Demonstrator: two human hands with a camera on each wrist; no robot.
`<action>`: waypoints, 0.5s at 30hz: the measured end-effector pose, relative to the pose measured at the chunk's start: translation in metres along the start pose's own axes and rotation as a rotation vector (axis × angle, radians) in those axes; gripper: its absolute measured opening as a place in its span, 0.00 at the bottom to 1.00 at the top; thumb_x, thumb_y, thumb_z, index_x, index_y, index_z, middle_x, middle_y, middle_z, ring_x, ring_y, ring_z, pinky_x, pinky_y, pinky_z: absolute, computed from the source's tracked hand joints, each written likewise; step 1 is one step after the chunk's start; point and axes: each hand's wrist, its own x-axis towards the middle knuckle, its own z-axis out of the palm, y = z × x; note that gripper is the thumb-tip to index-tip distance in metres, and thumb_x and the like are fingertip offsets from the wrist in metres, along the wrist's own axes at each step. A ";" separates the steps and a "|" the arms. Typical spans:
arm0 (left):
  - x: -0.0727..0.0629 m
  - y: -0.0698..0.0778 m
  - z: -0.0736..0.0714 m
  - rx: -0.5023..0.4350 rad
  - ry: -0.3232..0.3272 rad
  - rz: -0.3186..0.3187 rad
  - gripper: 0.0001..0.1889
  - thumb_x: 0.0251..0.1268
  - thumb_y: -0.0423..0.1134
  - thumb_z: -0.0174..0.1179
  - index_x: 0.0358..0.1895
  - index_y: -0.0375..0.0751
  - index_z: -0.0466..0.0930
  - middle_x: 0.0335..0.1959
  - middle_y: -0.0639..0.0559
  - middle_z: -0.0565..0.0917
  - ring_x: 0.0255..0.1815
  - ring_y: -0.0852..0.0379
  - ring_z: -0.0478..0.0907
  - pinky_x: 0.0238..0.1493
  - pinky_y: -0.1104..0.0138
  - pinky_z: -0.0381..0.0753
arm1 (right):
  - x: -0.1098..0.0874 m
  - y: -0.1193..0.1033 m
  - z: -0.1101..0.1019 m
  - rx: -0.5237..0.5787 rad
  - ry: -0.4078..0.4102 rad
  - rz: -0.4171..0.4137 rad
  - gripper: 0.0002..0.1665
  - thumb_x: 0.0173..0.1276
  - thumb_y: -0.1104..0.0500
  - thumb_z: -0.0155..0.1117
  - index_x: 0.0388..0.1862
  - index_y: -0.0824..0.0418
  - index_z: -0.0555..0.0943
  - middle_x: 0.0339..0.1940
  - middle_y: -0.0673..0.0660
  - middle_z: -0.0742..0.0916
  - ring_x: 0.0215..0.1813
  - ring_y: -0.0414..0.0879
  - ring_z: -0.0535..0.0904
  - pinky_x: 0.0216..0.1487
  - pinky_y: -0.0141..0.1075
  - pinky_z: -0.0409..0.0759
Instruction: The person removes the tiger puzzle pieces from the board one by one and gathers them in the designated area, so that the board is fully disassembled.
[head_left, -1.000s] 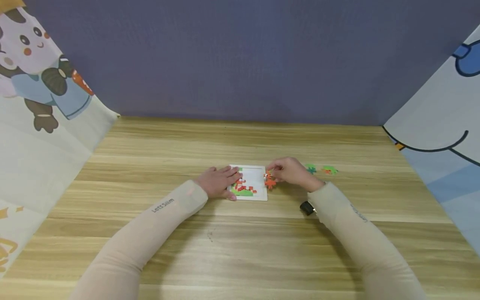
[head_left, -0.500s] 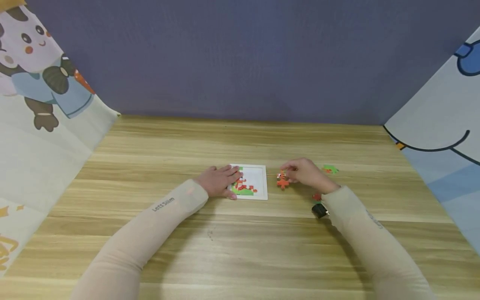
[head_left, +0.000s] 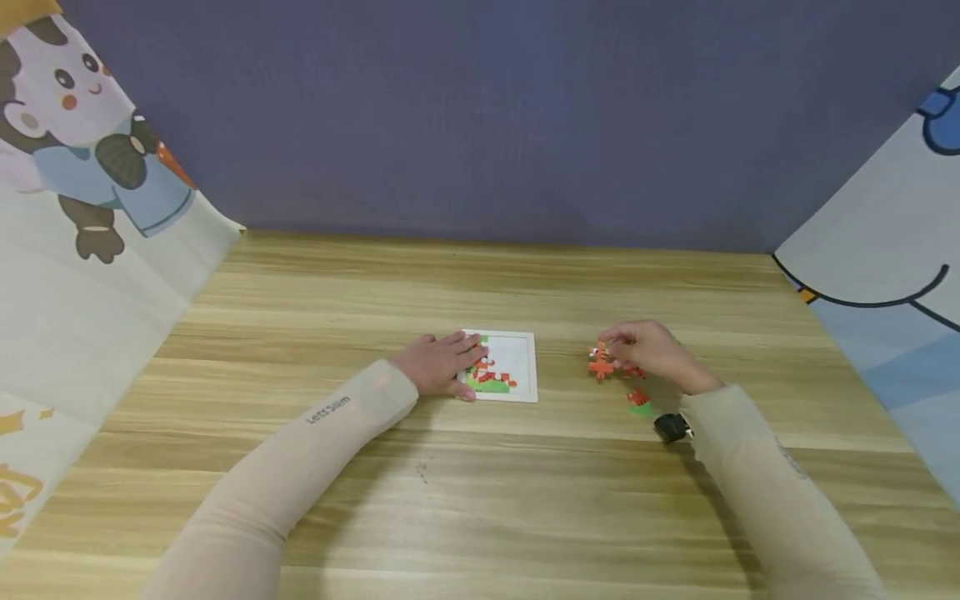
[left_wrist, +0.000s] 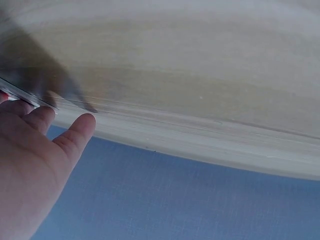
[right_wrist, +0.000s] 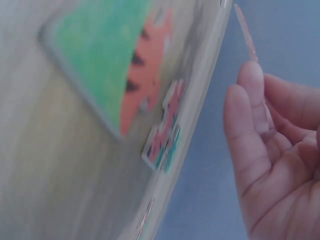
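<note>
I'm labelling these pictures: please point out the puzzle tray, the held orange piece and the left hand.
Puzzle tray (head_left: 512, 353): head view, on its bare white floor.
Held orange piece (head_left: 600, 367): head view, on its lower orange part.
Left hand (head_left: 432, 365): head view, on its back.

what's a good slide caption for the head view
Left hand rests on a partly filled puzzle frame while the right hand pinches an orange puzzle piece over the wooden table.
</note>
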 end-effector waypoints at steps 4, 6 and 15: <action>0.000 0.001 -0.001 -0.009 -0.009 -0.002 0.42 0.67 0.65 0.46 0.78 0.48 0.46 0.78 0.50 0.44 0.77 0.50 0.42 0.70 0.45 0.52 | -0.004 0.004 -0.005 -0.010 0.008 -0.003 0.19 0.72 0.67 0.52 0.59 0.75 0.75 0.44 0.64 0.84 0.37 0.47 0.83 0.41 0.40 0.82; 0.000 0.001 -0.001 -0.009 -0.013 -0.003 0.42 0.67 0.65 0.46 0.78 0.48 0.45 0.78 0.50 0.44 0.77 0.50 0.41 0.70 0.45 0.52 | -0.005 0.005 -0.007 -0.003 0.005 -0.006 0.19 0.72 0.68 0.53 0.59 0.76 0.74 0.44 0.65 0.84 0.37 0.47 0.83 0.42 0.40 0.82; 0.002 -0.002 0.002 -0.009 -0.008 -0.005 0.43 0.66 0.65 0.46 0.78 0.49 0.45 0.78 0.51 0.43 0.77 0.50 0.41 0.70 0.45 0.52 | -0.011 0.015 -0.014 0.021 -0.002 0.003 0.20 0.73 0.66 0.52 0.59 0.77 0.73 0.45 0.65 0.83 0.36 0.44 0.80 0.40 0.39 0.82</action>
